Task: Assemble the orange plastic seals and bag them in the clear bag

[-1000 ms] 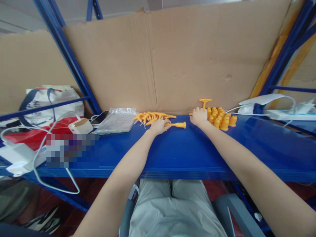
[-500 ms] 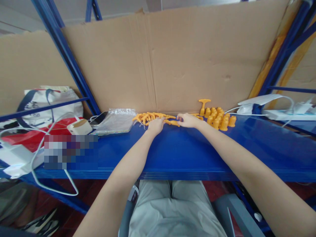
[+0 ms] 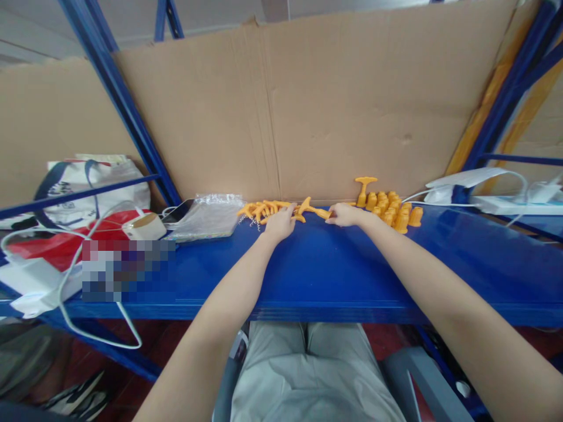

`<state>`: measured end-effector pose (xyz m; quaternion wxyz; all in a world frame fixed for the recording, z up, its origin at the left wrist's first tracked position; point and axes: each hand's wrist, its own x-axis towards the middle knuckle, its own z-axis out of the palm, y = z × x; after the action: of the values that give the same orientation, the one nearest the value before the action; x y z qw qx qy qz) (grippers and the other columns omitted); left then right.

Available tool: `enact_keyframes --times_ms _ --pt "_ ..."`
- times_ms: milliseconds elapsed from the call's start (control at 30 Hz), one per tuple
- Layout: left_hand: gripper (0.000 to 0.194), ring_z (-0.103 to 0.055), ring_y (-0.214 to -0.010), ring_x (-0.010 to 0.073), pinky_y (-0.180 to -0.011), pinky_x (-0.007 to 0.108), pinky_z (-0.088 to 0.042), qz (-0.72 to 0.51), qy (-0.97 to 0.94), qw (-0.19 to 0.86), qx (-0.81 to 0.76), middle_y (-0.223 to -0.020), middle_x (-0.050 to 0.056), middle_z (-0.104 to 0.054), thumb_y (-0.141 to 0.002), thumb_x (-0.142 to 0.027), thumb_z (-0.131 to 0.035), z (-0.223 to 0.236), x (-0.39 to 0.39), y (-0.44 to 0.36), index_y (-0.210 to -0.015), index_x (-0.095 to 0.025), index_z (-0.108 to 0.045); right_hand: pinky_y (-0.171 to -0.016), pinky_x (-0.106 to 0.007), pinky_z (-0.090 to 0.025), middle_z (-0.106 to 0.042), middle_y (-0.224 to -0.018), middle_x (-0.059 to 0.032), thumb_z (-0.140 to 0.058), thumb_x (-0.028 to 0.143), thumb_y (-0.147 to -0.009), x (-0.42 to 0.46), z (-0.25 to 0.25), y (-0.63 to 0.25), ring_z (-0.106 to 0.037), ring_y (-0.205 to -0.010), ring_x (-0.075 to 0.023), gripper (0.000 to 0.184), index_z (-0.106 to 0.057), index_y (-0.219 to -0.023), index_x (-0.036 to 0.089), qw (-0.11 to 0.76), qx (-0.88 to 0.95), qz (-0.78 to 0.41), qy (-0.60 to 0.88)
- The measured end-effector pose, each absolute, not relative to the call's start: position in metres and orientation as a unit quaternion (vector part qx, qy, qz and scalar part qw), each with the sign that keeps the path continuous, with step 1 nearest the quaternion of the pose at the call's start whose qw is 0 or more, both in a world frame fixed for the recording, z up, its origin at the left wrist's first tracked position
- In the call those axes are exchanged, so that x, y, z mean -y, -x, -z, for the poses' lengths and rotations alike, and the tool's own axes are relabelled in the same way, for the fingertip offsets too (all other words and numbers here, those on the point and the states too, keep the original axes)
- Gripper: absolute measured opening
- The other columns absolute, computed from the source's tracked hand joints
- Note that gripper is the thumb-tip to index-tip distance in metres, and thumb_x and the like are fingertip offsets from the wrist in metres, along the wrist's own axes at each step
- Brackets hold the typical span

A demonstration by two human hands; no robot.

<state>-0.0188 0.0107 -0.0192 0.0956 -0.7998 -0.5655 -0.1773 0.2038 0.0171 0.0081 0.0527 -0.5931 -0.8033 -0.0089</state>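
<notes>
My right hand (image 3: 347,215) is closed, pinching the right end of a yellow T-shaped plastic piece (image 3: 313,209). The piece's crossbar points left, toward my other hand. My left hand (image 3: 280,224) rests at the right side of a pile of yellow T-shaped pieces (image 3: 257,209), fingers curled round one of them, partly hidden by the hand. Small metal chains (image 3: 253,222) hang out at the pile's front. Right of my right hand stand several yellow cup-shaped pieces (image 3: 402,221), and one upright yellow T-shaped piece (image 3: 364,190) rises behind them.
Clear plastic bags (image 3: 206,217) and a phone (image 3: 178,211) lie left of the pile. Farther left are white cables (image 3: 65,287), a red bag (image 3: 105,227) and a white tote bag (image 3: 105,190). Cardboard (image 3: 352,105) backs the blue shelf (image 3: 316,269). A power strip (image 3: 505,204) lies right.
My right hand has moved a little right with the T-shaped piece, whose crossbar now shows between my hands. My left hand has stayed at the pile, its fingers shifting slightly.
</notes>
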Motion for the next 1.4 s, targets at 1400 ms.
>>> enact_keyframes --times_ms 1400 --pt "0.038 -0.052 -0.127 0.0301 -0.106 0.047 -0.044 0.097 0.830 0.111 0.538 -0.132 0.009 -0.059 -0.093 -0.025 -0.050 0.024 -0.020 0.025 -0.126 -0.027 -0.068 -0.095 -0.039 -0.048 -0.067 -0.123 -0.0272 -0.047 0.045 -0.100 -0.013 0.021 -0.189 -0.063 -0.121 -0.0318 0.055 -0.044 -0.139 0.005 0.141 0.659 0.062 0.737"
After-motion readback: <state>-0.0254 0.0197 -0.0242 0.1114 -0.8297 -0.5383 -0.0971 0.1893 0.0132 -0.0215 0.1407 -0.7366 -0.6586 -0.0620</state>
